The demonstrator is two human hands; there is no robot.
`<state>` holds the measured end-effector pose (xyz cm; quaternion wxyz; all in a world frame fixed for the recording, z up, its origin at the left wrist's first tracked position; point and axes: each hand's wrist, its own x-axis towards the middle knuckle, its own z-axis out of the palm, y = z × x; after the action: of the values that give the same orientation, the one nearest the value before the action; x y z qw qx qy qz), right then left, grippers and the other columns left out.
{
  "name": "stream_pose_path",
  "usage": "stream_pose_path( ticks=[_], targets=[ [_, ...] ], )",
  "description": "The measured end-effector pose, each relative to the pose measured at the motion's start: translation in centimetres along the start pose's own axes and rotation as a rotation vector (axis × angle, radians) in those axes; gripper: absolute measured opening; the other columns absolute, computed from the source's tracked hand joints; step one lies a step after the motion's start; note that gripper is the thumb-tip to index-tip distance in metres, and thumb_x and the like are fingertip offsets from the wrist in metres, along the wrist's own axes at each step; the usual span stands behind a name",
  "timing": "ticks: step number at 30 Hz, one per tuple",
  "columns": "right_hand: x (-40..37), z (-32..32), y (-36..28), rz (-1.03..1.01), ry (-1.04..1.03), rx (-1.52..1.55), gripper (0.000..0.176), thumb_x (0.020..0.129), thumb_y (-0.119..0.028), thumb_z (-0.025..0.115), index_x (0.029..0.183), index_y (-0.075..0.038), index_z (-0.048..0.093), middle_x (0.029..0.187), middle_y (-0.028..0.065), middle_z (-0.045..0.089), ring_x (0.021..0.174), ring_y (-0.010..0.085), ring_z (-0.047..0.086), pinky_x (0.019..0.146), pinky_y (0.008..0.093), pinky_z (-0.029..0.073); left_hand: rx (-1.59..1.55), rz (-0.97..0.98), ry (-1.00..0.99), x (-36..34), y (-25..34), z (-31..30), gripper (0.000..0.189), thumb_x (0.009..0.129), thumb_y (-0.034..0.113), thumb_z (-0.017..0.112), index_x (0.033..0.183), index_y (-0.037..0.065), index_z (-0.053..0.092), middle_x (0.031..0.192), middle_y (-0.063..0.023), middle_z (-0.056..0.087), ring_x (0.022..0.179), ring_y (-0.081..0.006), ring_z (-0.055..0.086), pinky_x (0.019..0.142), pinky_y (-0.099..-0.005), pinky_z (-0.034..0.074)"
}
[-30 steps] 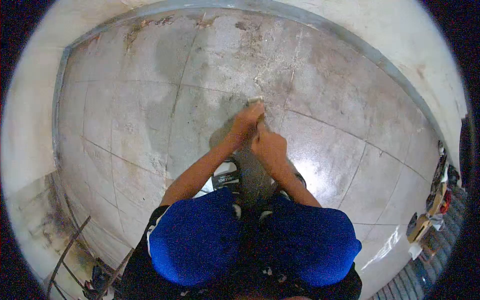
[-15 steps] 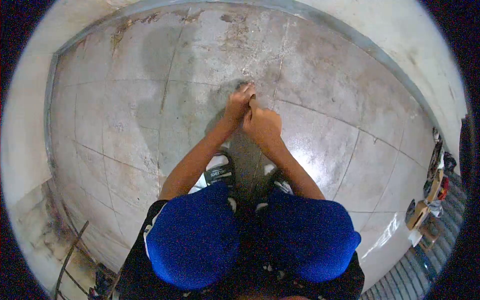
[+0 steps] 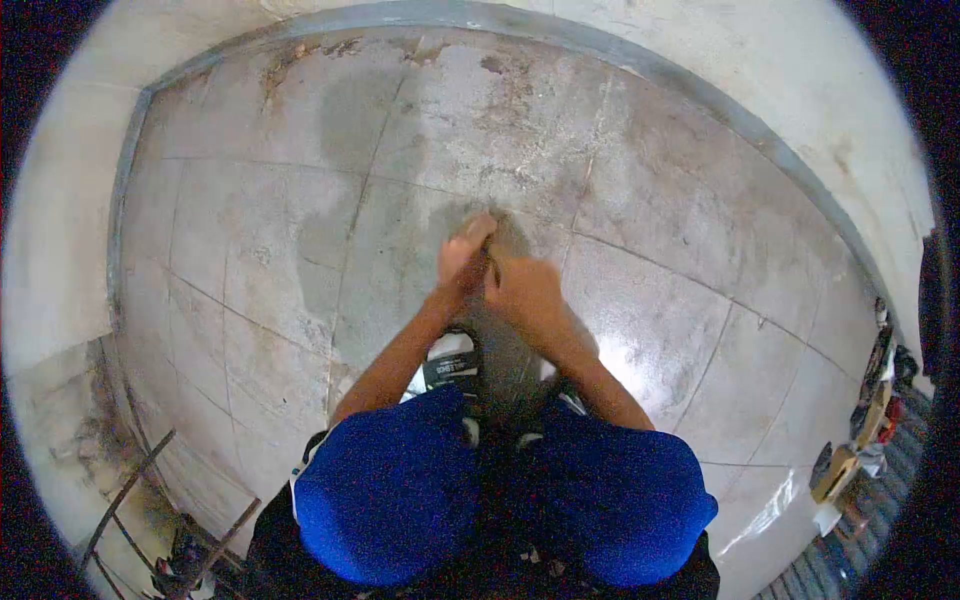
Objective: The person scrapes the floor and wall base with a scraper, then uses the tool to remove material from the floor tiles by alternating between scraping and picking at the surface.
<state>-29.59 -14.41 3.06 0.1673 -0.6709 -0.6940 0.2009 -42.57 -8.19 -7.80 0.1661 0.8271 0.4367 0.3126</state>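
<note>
Beyond our blue knees [image 3: 390, 490], over the middle of the floor [image 3: 650, 260], we grip a thin tool [image 3: 493, 268] with both hands. Our left hand [image 3: 466, 252] is the farther one, its fingers curled together and clamped on the tool. Our right hand [image 3: 527, 295] sits just beside it, nearer and to the right, fingers closed on the tool's near part, though blur softens them. The far end is hidden, so we cannot tell whether it touches the floor.

Dark patches [image 3: 355, 120] mark the floor, far and to the left of our hands; glare [image 3: 630, 365] shines just right of our right forearm. One shoe [image 3: 452, 368] shows just beyond our left knee. Far off, a grey strip [image 3: 640, 60] edges the wall [image 3: 760, 90]. Near left stand rods [image 3: 126, 497]; near right, clutter [image 3: 838, 472] lies beside a ridged sheet [image 3: 820, 560].
</note>
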Motion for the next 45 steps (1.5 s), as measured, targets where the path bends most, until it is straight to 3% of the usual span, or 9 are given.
stream_pose_path(
  ticks=[5,8,14,20,23,29,32,35,45],
  targets=[
    [0.8,3.3,-0.3,0.017,-0.066,0.019,0.021,0.08,-0.023,0.056,0.095,-0.008,0.057,0.061,0.0168,0.061,0.054,0.0356,0.061,0.053,0.0466,0.049,-0.34,-0.506,-0.071,0.0,-0.5,-0.1,0.031,0.077,0.009,0.06,0.107,0.01,0.062,0.112,-0.0113,0.063,0.102,-0.0281,0.061,0.083,-0.0367,0.051],
    [1.5,1.3,0.2,-0.06,0.04,0.03,0.02,0.081,-0.023,0.055,0.095,-0.008,0.057,0.061,0.0171,0.061,0.054,0.0356,0.061,0.053,0.0468,0.049,-0.047,-0.184,-0.117,1.5,-0.1,-1.3,0.031,0.077,0.01,0.06,0.108,0.009,0.062,0.115,-0.0111,0.062,0.102,-0.0292,0.061,0.083,-0.0376,0.051],
    [4.8,-0.2,1.0,0.106,0.102,-0.05,0.022,0.083,-0.024,0.055,0.097,-0.007,0.056,0.06,0.0167,0.061,0.053,0.0342,0.061,0.053,0.0472,0.049,-0.175,0.028,-0.123,8.4,-1.5,0.5,0.03,0.079,0.01,0.057,0.108,0.008,0.063,0.116,-0.012,0.061,0.105,-0.0302,0.06,0.088,-0.0378,0.048],
    [0.2,2.0,-2.7,0.101,-0.203,-0.047,0.026,0.082,-0.024,0.054,0.098,-0.004,0.053,0.061,0.0157,0.062,0.053,0.034,0.061,0.051,0.0468,0.049,-0.43,-0.189,-0.19,-0.2,-2.0,-0.8,0.031,0.077,0.004,0.056,0.108,0.006,0.063,0.121,-0.0137,0.058,0.11,-0.0275,0.058,0.094,-0.035,0.046],
    [-1.0,3.8,-3.5,0.139,-0.229,-0.085,0.025,0.081,-0.023,0.055,0.096,-0.004,0.053,0.061,0.0162,0.061,0.053,0.0338,0.061,0.051,0.0467,0.048,-0.283,-0.073,-0.171,-1.2,-1.0,-2.4,0.033,0.075,0.004,0.059,0.107,0.008,0.064,0.118,-0.0144,0.06,0.109,-0.0268,0.059,0.093,-0.0342,0.047],
    [1.7,0.2,-2.9,-0.065,-0.005,0.019,0.025,0.08,-0.024,0.055,0.094,-0.004,0.054,0.063,0.0182,0.062,0.055,0.0345,0.062,0.051,0.0469,0.048,-0.273,-0.309,-0.159,0.5,-1.2,-2.0,0.035,0.075,0.004,0.059,0.11,0.007,0.062,0.116,-0.0133,0.061,0.108,-0.0267,0.06,0.088,-0.0339,0.05],
    [-0.7,-1.1,-4.0,0.062,-0.243,0.057,0.022,0.08,-0.023,0.055,0.09,-0.004,0.055,0.062,0.0183,0.061,0.055,0.0353,0.062,0.051,0.0473,0.048,-0.109,-0.147,-0.164,-3.5,0.6,-1.9,0.033,0.076,0.005,0.057,0.109,0.006,0.061,0.115,-0.0141,0.062,0.104,-0.0277,0.061,0.085,-0.0346,0.051],
    [0.1,2.1,-3.4,0.094,-0.23,0.016,0.021,0.079,-0.022,0.056,0.087,-0.003,0.056,0.062,0.0189,0.061,0.054,0.0362,0.061,0.053,0.0479,0.049,-0.195,-0.048,0.012,-2.2,-1.2,-1.3,0.03,0.078,0.005,0.056,0.108,0.007,0.06,0.114,-0.0134,0.062,0.102,-0.0286,0.063,0.083,-0.0348,0.052],
    [0.3,1.3,-2.9,0.062,-0.103,0.052,0.023,0.078,-0.022,0.056,0.093,-0.004,0.059,0.064,0.0186,0.062,0.056,0.0364,0.062,0.056,0.0482,0.049,-0.175,-0.068,0.014,-1.6,-0.6,-0.9,0.029,0.078,0.007,0.059,0.106,0.005,0.061,0.112,-0.0143,0.063,0.102,-0.0287,0.062,0.085,-0.0349,0.051]
  ],
)
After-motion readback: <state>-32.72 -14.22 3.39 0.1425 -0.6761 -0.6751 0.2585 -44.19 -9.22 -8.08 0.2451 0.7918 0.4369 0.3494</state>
